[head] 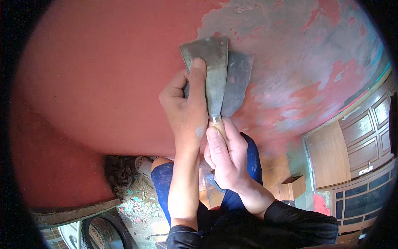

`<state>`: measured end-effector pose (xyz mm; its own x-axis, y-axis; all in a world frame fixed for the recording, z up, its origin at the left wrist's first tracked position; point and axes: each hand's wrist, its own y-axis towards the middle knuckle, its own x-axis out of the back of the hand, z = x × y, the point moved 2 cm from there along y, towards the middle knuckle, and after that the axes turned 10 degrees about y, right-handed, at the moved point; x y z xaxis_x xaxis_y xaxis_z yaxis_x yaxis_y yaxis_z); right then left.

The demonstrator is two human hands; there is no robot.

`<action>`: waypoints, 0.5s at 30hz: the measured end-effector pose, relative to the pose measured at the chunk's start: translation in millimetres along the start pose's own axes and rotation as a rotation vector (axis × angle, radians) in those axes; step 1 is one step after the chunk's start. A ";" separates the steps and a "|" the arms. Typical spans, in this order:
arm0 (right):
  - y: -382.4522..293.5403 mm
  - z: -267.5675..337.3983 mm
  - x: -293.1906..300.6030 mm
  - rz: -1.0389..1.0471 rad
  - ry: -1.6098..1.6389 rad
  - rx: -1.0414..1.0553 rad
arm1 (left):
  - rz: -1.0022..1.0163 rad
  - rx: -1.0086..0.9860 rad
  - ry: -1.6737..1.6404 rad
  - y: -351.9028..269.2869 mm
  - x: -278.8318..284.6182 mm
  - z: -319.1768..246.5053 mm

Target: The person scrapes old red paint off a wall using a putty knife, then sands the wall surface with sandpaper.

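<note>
A scraper, a wide putty knife with a worn steel blade and a pale wooden handle, is before me with its broad edge up. My right hand is wrapped around the handle, thumb along its front. My left hand pinches the blade, thumb flat on its face, other fingers curled behind and partly hidden. Behind the blade shows a dark grey flat sheet with an uneven edge; its material is unclear. The red painted wall spreads behind both hands, with a bare grey patch to the right.
Paint flakes litter the floor below. A tyre and a bucket stand at lower left, below a ledge. On the right are a brown panelled door, a plywood panel and a wooden box. My knees are bent below.
</note>
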<state>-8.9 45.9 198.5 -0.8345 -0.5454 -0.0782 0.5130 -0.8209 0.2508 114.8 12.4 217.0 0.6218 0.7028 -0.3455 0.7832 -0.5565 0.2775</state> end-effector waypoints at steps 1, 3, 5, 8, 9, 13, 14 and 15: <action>-4.3 -3.7 -0.4 0.002 0.001 0.002 | -0.001 -0.003 0.000 -3.7 -0.2 2.3; -13.0 -14.1 1.3 0.000 0.086 0.032 | -0.027 0.053 0.031 -12.6 -2.0 7.6; -13.5 -10.1 8.4 0.005 0.072 0.004 | -0.007 0.066 0.063 -14.8 -0.5 12.1; -13.2 -6.0 10.7 0.000 -0.014 -0.028 | -0.010 0.054 0.031 -16.0 -1.0 15.4; -13.0 -6.4 11.6 -0.004 -0.018 -0.029 | -0.006 0.059 0.032 -16.4 -2.6 14.0; -9.0 -3.9 12.5 0.002 -0.032 -0.014 | -0.044 0.053 0.016 -14.2 -7.6 8.5; -7.4 -1.8 11.4 0.011 -0.050 -0.012 | -0.044 0.051 0.017 -10.8 -7.1 6.1; -5.1 -0.2 10.6 0.006 -0.053 -0.014 | -0.043 0.036 0.000 -7.4 -7.4 5.8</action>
<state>-20.3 44.3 196.2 -0.8405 -0.5412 -0.0253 0.5208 -0.8199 0.2376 104.4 8.7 212.3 0.5878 0.7261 -0.3566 0.8086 -0.5415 0.2303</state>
